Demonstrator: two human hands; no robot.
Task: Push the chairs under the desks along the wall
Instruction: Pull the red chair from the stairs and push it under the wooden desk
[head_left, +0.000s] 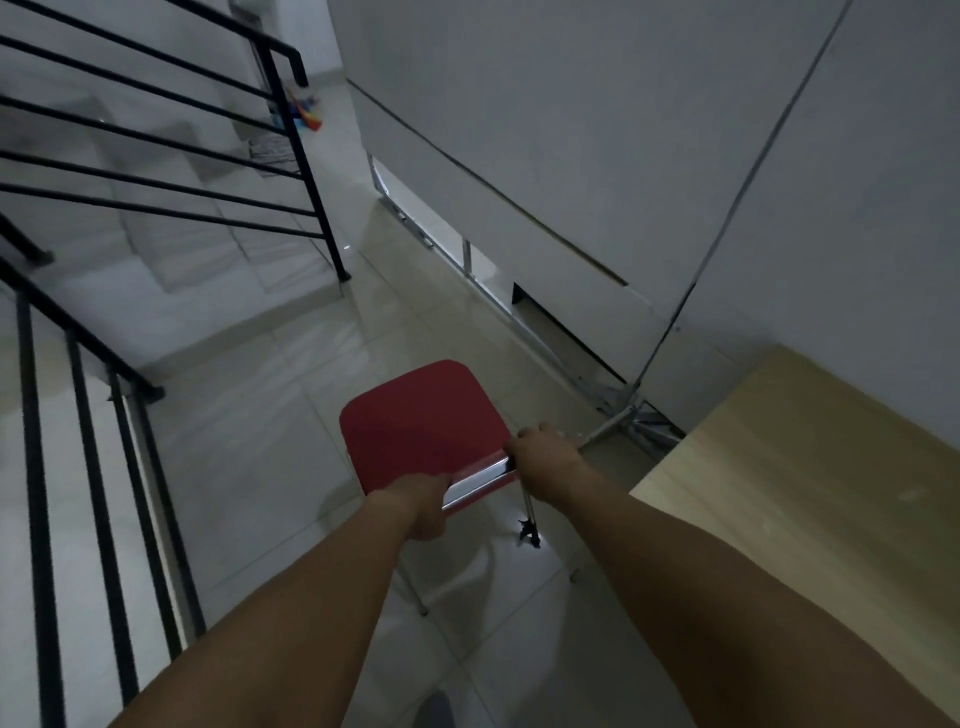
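Observation:
A red chair (423, 423) with a chrome frame stands on the tiled floor in the middle of the view, seen from above. My left hand (423, 501) grips the left end of its shiny back rail. My right hand (545, 457) is closed on the right end of the same rail. One thin chair leg shows below the rail, with a black foot. A light wooden desk (810, 478) lies to the right, against the white wall; the chair stands to its left, not under it.
A black metal stair railing (98, 441) runs along the left, with steps (182, 244) going down beyond it. A metal stand (628, 410) rests at the foot of the white wall panel. Colourful items (306, 117) lie far down the corridor.

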